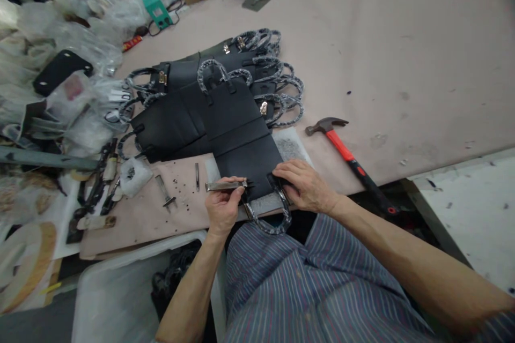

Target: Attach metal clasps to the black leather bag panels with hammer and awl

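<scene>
A black bag panel lies flat in front of me, with a plastic-wrapped loop handle at each end. My left hand grips a metal pronged punch, its dark prongs pointing right over the panel's near end. At the near right corner my right hand pinches the base of the near bag handle, which hangs over the table edge. A white slab shows partly from under the panel. Behind it lie more black bag panels with wrapped handles and gold-coloured clasps.
A claw hammer with a red and black handle lies to the right. On the left board sit another pronged punch, a short metal rod and small dark bits. Plastic bags crowd the far left; a plastic bin stands below.
</scene>
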Available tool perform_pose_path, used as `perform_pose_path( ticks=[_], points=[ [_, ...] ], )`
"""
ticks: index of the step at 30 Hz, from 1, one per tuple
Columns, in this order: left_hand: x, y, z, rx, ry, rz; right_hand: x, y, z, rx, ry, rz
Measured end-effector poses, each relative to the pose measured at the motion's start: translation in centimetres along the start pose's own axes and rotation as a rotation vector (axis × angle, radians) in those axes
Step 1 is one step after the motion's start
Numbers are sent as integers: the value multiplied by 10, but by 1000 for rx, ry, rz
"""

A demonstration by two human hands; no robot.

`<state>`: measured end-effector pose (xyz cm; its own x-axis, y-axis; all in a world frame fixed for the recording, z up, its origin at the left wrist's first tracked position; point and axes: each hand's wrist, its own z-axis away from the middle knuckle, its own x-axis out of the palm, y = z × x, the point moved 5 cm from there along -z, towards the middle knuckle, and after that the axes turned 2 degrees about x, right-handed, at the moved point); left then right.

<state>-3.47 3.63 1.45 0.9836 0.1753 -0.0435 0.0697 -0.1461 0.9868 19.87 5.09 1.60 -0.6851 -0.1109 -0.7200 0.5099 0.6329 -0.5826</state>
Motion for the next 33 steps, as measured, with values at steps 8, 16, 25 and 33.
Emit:
perform_pose_path(
  ticks=[8, 16, 25, 33],
  points=[
    [1, 0, 2, 23, -20, 1, -1, 1, 0, 1, 7, -6],
    [2, -5, 3, 47, -73, -32, -1, 1, 0, 2, 8, 1],
    [7, -1, 4, 278, -178, -298, -1, 0, 0, 2, 6, -5],
    [22, 10, -4, 368, -232, -430, -2, 0, 0, 6, 9, -10]
  ],
)
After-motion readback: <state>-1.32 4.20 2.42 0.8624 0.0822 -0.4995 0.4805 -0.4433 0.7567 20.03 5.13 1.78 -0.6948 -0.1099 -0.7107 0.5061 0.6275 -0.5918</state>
